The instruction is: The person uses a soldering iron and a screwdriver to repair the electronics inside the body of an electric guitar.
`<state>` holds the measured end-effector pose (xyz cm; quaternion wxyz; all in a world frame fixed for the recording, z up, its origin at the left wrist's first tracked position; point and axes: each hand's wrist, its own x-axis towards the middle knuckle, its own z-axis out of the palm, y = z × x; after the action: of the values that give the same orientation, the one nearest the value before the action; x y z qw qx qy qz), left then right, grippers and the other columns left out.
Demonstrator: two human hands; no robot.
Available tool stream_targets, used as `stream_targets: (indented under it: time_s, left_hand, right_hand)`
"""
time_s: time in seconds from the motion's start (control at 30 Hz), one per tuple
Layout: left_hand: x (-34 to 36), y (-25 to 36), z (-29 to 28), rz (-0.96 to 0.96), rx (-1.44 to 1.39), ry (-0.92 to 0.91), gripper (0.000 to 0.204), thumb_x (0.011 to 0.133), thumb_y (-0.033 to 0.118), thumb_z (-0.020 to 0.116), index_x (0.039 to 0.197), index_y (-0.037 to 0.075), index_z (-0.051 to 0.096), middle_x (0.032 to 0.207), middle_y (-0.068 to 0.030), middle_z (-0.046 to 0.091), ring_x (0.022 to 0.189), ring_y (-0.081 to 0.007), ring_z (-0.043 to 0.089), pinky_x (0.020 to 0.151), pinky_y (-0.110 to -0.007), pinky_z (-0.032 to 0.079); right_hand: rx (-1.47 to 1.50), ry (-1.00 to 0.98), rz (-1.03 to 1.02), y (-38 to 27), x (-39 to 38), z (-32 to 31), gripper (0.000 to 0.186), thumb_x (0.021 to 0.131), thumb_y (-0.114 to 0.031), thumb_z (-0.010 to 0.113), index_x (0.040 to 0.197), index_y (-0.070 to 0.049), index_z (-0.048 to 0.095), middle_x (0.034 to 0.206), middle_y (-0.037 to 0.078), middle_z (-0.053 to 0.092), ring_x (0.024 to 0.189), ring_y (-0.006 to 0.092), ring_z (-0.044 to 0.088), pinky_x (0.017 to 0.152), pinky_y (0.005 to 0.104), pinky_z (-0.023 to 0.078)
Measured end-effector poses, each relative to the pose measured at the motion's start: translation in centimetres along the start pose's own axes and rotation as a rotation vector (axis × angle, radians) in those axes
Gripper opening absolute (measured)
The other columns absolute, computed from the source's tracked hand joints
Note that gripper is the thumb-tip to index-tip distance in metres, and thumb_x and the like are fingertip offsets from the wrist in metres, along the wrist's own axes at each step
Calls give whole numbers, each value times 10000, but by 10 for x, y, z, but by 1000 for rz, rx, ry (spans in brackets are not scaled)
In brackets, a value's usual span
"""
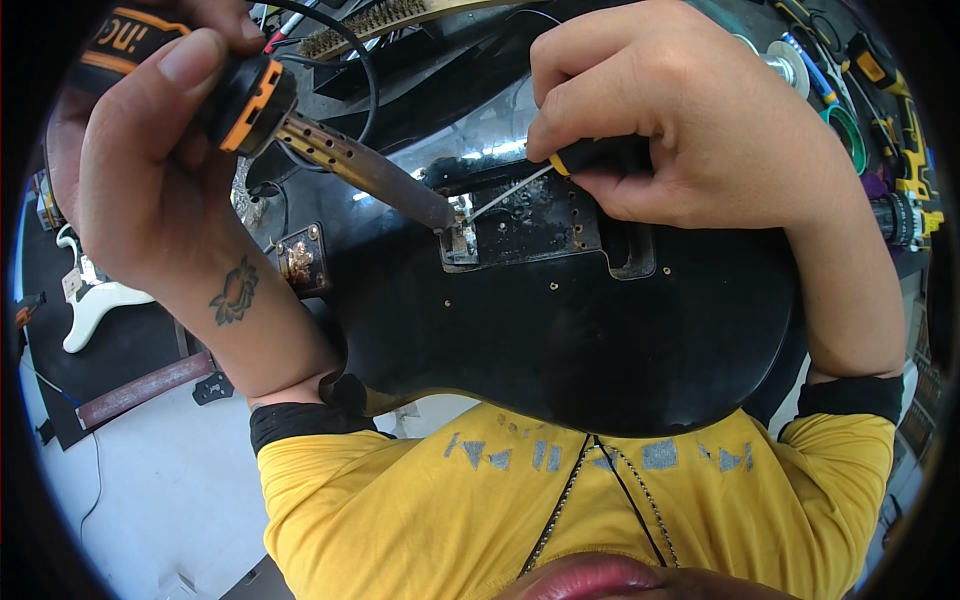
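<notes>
My left hand (pixel 140 150) grips the black and orange handle of a soldering iron (pixel 370 180). The iron's thick metal barrel slants down to a small silvery metal piece (pixel 463 235) at the left end of a cavity in a glossy black guitar body (pixel 560 350). From the other side, my right hand (pixel 690 130) holds a screwdriver (pixel 560 163) with a dark and yellow handle. Its thin shaft points at the same metal piece, close beside the iron's end. Whether both tips touch the metal is too small to tell.
Left of the body are a tin of soldering flux-like brown lumps (pixel 301 257), a white guitar-shaped piece (pixel 95 305) and a reddish bar (pixel 145 390). A brush (pixel 365 25) and the iron's black cable (pixel 372 80) lie beyond. Solder spool (pixel 790 68) and tools crowd the right.
</notes>
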<state>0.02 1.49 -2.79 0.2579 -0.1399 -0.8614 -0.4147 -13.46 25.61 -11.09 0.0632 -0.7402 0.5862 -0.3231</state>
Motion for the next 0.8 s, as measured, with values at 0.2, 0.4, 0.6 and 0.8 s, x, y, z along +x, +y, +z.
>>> stream_targets:
  time_s: [0.2,0.4,0.6,0.8]
  left_hand:
    - [0,-14,-31,-19,-35,-96,493,757,152,651,1145,-118,511,864,-279,579,775,-281,636,714,-264,569]
    - [0,1,1,9,-43,-17,491,754,149,636,1142,-127,518,852,-270,574,785,-283,636,721,-268,567]
    - [-1,-3,-8,27,1,14,508,749,184,627,1137,-132,538,835,-260,567,780,-285,623,716,-274,534]
    - [1,-11,-19,-5,-19,-57,521,741,187,638,1144,-127,534,847,-265,578,780,-275,620,712,-270,530]
  right_hand:
    - [6,5,36,0,1,2,177,788,-90,768,944,-7,755,903,125,681,823,282,687,697,366,568]
    - [64,7,37,5,-1,3,178,787,-93,769,942,-6,754,901,125,678,821,284,686,699,368,567]
    - [80,23,-7,3,-1,1,179,790,-93,768,945,-5,754,906,127,681,826,285,688,704,365,569]
    - [13,-9,-3,-10,4,-8,181,791,-92,768,951,-7,755,910,128,682,824,284,687,698,365,570]
